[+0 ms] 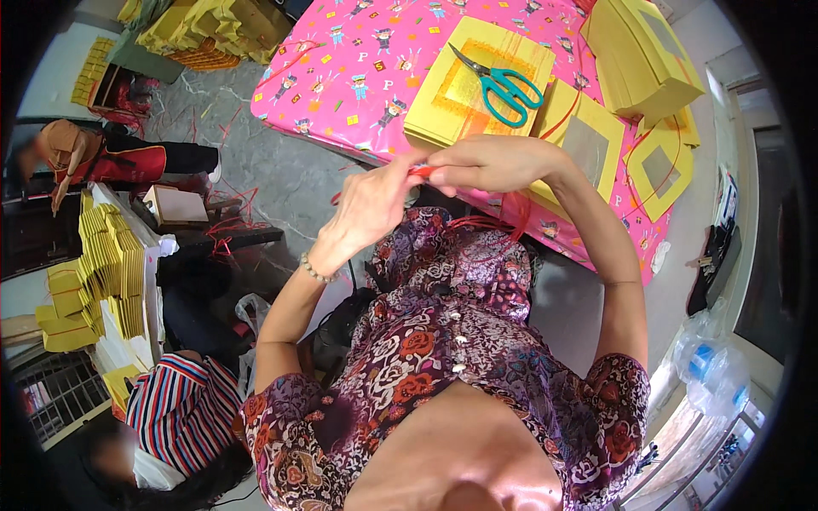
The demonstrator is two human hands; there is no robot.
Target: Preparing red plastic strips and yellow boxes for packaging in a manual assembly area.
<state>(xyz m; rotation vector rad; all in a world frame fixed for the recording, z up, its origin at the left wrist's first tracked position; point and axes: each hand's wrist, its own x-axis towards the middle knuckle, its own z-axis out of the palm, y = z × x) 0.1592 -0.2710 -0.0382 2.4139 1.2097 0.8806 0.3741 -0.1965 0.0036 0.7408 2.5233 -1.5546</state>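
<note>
My left hand (371, 204) and my right hand (494, 162) meet in front of me, near the table's front edge. Between their fingertips shows a small bunch of red plastic string (422, 171), pinched by both. How the strands run inside the fingers is hidden. More red strands (503, 223) hang over the table edge and my lap. Just beyond my right hand lies a stack of yellow paper sheets (424, 115) with an orange-patterned square on top. Scissors with teal handles (503, 92) rest on that stack, blades pointing to the far left.
A table with a pink printed cover (341, 60) spreads ahead. More yellow paper bundles (643, 60) stand at its right. Across the floor on the left, a table carries yellow stacks (119, 247). One person in stripes (183, 409) is at lower left, another (128, 162) beyond. Plastic bottles (711, 366) hang at right.
</note>
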